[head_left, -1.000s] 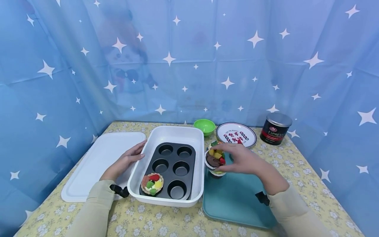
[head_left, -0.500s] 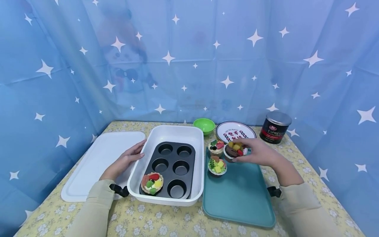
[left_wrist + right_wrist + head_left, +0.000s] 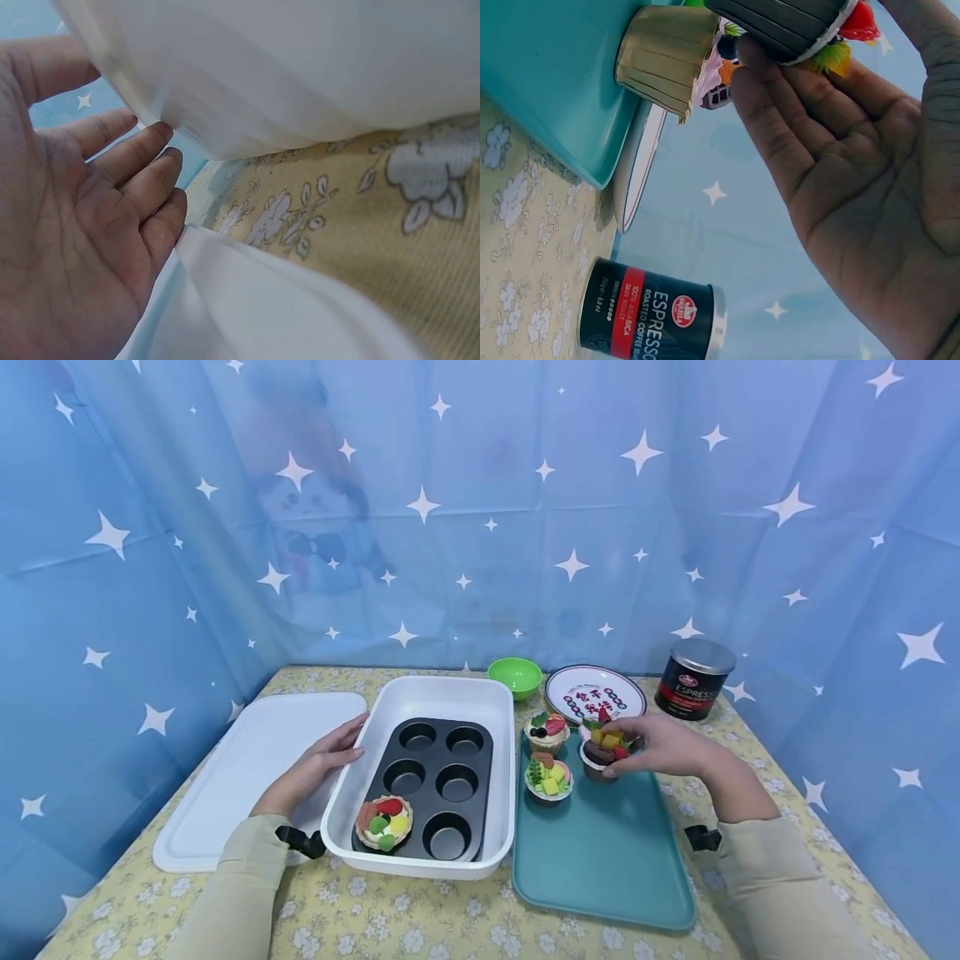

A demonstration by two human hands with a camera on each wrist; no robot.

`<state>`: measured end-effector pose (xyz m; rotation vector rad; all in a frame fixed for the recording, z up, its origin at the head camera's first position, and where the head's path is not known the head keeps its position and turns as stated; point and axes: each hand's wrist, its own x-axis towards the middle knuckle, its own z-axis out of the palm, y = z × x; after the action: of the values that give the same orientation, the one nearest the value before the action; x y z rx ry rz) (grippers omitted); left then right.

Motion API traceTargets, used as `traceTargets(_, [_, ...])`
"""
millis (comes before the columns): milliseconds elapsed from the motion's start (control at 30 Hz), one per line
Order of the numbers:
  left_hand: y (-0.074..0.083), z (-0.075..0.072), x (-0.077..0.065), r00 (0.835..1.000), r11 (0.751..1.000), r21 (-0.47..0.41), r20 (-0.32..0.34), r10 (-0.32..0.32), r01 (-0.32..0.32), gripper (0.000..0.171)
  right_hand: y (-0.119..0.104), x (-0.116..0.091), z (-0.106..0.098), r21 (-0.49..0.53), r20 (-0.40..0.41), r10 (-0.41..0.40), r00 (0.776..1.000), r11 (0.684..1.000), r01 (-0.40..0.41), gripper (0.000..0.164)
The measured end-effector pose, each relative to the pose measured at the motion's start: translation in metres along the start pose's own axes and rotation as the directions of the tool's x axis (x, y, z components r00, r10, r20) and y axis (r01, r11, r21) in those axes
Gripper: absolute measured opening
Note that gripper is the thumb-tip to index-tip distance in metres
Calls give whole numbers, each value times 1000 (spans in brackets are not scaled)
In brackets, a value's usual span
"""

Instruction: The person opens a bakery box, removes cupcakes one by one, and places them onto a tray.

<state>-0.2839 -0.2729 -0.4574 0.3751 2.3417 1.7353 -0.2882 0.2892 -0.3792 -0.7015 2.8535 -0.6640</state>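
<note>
My right hand (image 3: pixel 663 743) holds a chocolate cupcake (image 3: pixel 597 753) with fruit on top, over the far part of the teal tray (image 3: pixel 607 860). In the right wrist view, that cupcake's dark cup (image 3: pixel 791 22) sits at the fingertips. Close behind it, a gold-cupped cupcake (image 3: pixel 666 56) with pink cream stands on the tray. Two more fruit-topped cupcakes, one cream (image 3: pixel 546 733) and one green-and-yellow (image 3: pixel 549 779), stand at the tray's left side. My left hand (image 3: pixel 318 764) rests against the left wall of a white bin (image 3: pixel 450 697), thumb at the rim, fingers fairly straight outside.
Inside the bin lies a dark muffin tin (image 3: pixel 431 777) with a fruit tart (image 3: pixel 384 823) in its near left cup. A white lid (image 3: pixel 247 777) lies at left. Behind are a green bowl (image 3: pixel 515 677), a patterned plate (image 3: pixel 562 681) and an espresso can (image 3: pixel 693 681).
My right hand has carried the chocolate cupcake from the bin's right edge rightward, past the two cupcakes at the tray's left side. My left hand has stayed at the bin.
</note>
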Motion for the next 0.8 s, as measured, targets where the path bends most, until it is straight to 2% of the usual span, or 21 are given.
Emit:
traceTargets(133, [0, 0, 0, 1000, 1000, -1, -2, 1, -1, 70, 1, 2, 3, 34, 63, 19, 998, 999, -21, 77])
traceTargets(333, [0, 0, 0, 1000, 1000, -3, -2, 3, -3, 71, 2, 4, 6, 55, 114, -12, 993, 998, 6, 72])
traceTargets(533, [1, 0, 0, 1000, 1000, 0, -7, -2, 2, 70, 4, 4, 11, 76, 142, -23, 990, 997, 13, 69])
traceTargets(800, [0, -1, 1, 1000, 1000, 10, 5, 26, -26, 70, 5, 4, 10, 105, 152, -38, 988, 994, 22, 59])
